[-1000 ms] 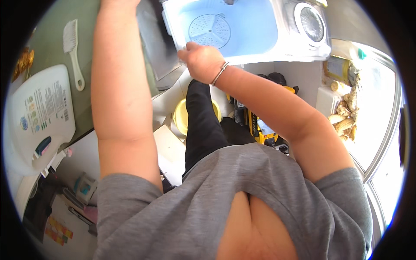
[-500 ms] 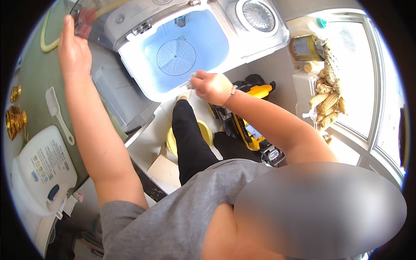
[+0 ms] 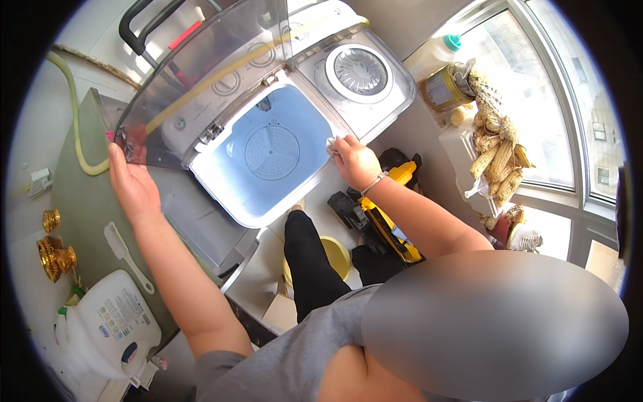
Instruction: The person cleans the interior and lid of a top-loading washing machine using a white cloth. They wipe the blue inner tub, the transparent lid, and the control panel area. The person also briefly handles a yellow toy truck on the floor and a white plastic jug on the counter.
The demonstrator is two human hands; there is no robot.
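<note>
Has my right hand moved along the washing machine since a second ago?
Cannot tell for sure: the camera swung. The right hand, clutching a small white cloth, remains on the blue wash tub's right rim, as before.

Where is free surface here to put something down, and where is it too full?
Free: the green top between the yellow hose and the white brush, and the empty blue wash tub. Crowded: the window ledge with corn cobs and jars.
</note>
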